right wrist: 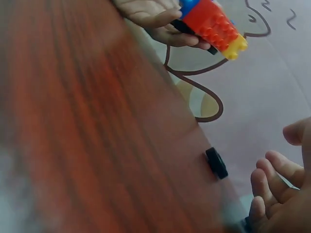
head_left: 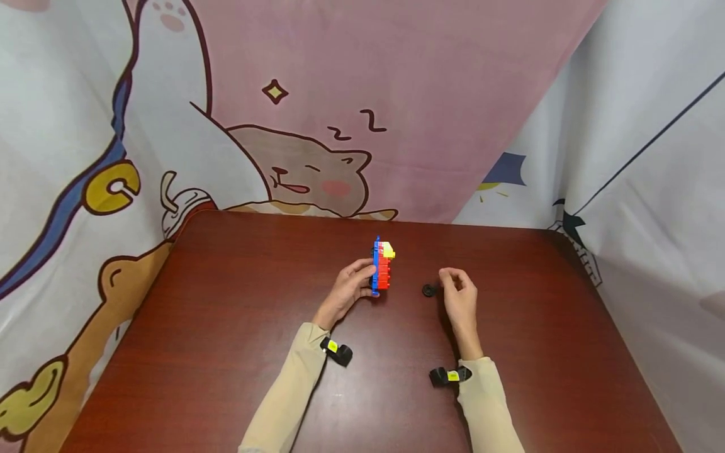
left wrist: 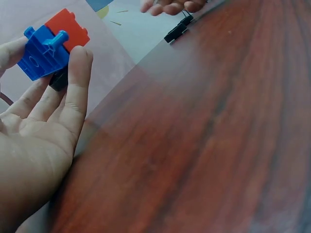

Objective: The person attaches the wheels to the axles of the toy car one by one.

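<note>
The left hand [head_left: 347, 288] grips a blue-based toy-brick vehicle [head_left: 382, 269], red and yellow on top, at its two o'clock. The right hand [head_left: 461, 301] is relaxed, fingers loosely bent; at its nine o'clock, a black toy wheel [head_left: 428, 290] lies on the wood-grain table [head_left: 249, 277].

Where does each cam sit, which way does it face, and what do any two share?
Head: worn on the head, facing forward and down over the table; left hand, right hand and both sleeves show.
Left wrist: on that wrist, facing along the left palm to the block toy; right fingertips show at the top edge.
Right wrist: on that wrist, facing past the right fingers; left hand shows at the top.
Both wrist views share the block toy and table.
</note>
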`<state>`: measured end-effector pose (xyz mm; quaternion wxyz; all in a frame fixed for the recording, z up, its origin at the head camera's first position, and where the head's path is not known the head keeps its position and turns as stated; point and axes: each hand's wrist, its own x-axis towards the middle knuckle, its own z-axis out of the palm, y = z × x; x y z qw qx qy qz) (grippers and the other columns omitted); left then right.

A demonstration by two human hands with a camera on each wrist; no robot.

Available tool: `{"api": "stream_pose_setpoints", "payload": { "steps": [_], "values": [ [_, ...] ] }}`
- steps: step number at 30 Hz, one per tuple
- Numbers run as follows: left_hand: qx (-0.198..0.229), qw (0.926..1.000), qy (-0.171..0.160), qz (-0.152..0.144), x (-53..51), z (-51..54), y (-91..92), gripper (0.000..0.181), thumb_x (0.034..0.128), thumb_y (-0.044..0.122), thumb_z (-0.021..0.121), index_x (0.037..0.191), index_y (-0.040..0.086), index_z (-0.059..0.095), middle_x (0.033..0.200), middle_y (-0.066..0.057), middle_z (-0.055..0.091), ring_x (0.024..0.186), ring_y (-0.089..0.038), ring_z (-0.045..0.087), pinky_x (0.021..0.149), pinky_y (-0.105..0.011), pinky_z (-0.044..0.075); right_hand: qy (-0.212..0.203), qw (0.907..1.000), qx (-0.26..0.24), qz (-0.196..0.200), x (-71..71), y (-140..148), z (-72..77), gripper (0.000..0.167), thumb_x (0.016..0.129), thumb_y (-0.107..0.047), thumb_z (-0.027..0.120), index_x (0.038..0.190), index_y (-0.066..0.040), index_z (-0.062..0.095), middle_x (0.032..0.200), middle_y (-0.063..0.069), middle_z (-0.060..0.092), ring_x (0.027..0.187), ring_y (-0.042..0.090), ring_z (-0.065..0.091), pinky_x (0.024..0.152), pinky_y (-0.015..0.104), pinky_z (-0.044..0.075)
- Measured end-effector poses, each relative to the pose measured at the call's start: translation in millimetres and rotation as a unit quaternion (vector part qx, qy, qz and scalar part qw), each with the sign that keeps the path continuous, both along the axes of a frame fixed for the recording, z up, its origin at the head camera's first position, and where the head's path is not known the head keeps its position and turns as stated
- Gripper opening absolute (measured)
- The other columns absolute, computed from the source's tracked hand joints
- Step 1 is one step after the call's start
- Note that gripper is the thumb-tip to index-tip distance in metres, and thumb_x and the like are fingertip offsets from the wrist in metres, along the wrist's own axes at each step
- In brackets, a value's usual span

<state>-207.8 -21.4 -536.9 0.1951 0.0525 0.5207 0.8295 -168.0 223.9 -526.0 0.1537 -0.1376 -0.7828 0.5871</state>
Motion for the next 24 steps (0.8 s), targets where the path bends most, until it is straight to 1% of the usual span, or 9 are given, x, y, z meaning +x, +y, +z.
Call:
{"api": "stream_pose_setpoints", "payload": {
  "steps": [4, 7, 10, 13, 15, 18, 20, 22, 24],
  "values": [
    [-0.004, 1.0, 0.0, -0.003, 0.8, -0.9, -0.7, 0.04, 0.1, 0.017, 0.057, 0.135, -0.001, 0.051, 0.101, -0.001, 0.073, 0.082, -0.015, 0.071, 0.067, -0.029, 0.057, -0.006, 0.9997, 0.022, 0.01, 6.6, 4.4, -6.8, 0.03, 0.095, -0.037, 0.067, 0.108, -0.009, 0.069, 0.091, -0.006, 0.062, 0.078, 0.007, 0.053, 0.064, 0.02, 0.041],
    [-0.008, 1.0, -0.001, -0.003, 0.5, -0.9, -0.1, 0.041, 0.1004, 0.016, 0.057, 0.136, -0.002, 0.05, 0.102, -0.001, 0.073, 0.082, -0.014, 0.071, 0.068, -0.028, 0.056, 0.005, 0.997, 0.07, 0.035, 9.0, 5.4, -11.5, 0.029, 0.093, -0.031, 0.072, 0.111, -0.008, 0.068, 0.095, -0.001, 0.062, 0.082, 0.009, 0.055, 0.067, 0.02, 0.042],
    [-0.008, 1.0, -0.002, -0.003, -0.9, -0.1, 1.1, 0.042, 0.1006, 0.016, 0.057, 0.138, -0.003, 0.049, 0.101, -0.001, 0.072, 0.084, -0.014, 0.071, 0.071, -0.028, 0.057, 0.019, 0.9874, 0.139, 0.073, 9.1, 5.1, -16.4, 0.035, 0.09, -0.025, 0.075, 0.117, -0.006, 0.066, 0.105, 0.007, 0.062, 0.091, 0.016, 0.054, 0.08, 0.025, 0.041],
    [-0.004, 1.0, -0.003, 0.0, -1.9, 2.1, 1.6, 0.044, 0.1005, 0.016, 0.056, 0.139, -0.003, 0.048, 0.099, 0.0, 0.072, 0.083, -0.015, 0.072, 0.071, -0.029, 0.058, 0.031, 0.9734, 0.201, 0.105, 8.7, 3.5, -18.9, 0.042, 0.085, -0.022, 0.079, 0.12, -0.005, 0.064, 0.114, 0.014, 0.06, 0.099, 0.025, 0.052, 0.093, 0.039, 0.035],
    [-0.001, 1.0, -0.004, 0.003, -2.3, 2.5, 1.4, 0.044, 0.1007, 0.016, 0.056, 0.14, -0.003, 0.048, 0.099, -0.001, 0.072, 0.082, -0.015, 0.072, 0.071, -0.03, 0.059, 0.037, 0.9655, 0.23, 0.116, 8.7, 2.5, -19.4, 0.045, 0.082, -0.019, 0.08, 0.121, -0.004, 0.064, 0.118, 0.016, 0.059, 0.102, 0.03, 0.051, 0.094, 0.046, 0.031],
    [-0.004, 1.0, -0.005, 0.005, -1.4, 2.8, 0.6, 0.044, 0.1008, 0.015, 0.056, 0.141, -0.001, 0.048, 0.102, -0.001, 0.071, 0.082, -0.016, 0.072, 0.071, -0.03, 0.059, 0.034, 0.9573, 0.261, 0.12, 9.4, 1.1, -19.5, 0.045, 0.079, -0.015, 0.078, 0.121, -0.005, 0.064, 0.119, 0.015, 0.059, 0.104, 0.032, 0.049, 0.09, 0.049, 0.031],
    [-0.01, 0.9999, -0.002, 0.002, -0.1, 2.8, 0.0, 0.045, 0.1007, 0.016, 0.057, 0.142, 0.0, 0.048, 0.105, -0.001, 0.071, 0.085, -0.016, 0.072, 0.073, -0.03, 0.059, 0.028, 0.9557, 0.268, 0.118, 10.1, 0.7, -20.3, 0.043, 0.079, -0.013, 0.075, 0.12, -0.006, 0.065, 0.117, 0.015, 0.06, 0.104, 0.031, 0.048, 0.087, 0.049, 0.031],
    [-0.015, 0.9999, 0.003, -0.001, 1.2, 2.5, -0.4, 0.045, 0.1005, 0.017, 0.058, 0.142, 0.001, 0.048, 0.108, -0.002, 0.07, 0.088, -0.016, 0.072, 0.076, -0.029, 0.059, 0.022, 0.9579, 0.263, 0.113, 10.3, 0.5, -21.3, 0.039, 0.08, -0.011, 0.073, 0.118, -0.006, 0.066, 0.116, 0.015, 0.061, 0.104, 0.031, 0.048, 0.087, 0.049, 0.031],
    [-0.014, 0.9999, 0.008, -0.004, 2.3, 2.4, -0.3, 0.046, 0.1005, 0.018, 0.058, 0.142, 0.002, 0.048, 0.11, -0.003, 0.07, 0.09, -0.016, 0.072, 0.078, -0.03, 0.059, 0.021, 0.9626, 0.248, 0.108, 10.4, 0.6, -22.6, 0.035, 0.082, -0.01, 0.072, 0.117, -0.005, 0.066, 0.116, 0.015, 0.061, 0.103, 0.03, 0.049, 0.089, 0.05, 0.031]
  ]
}}
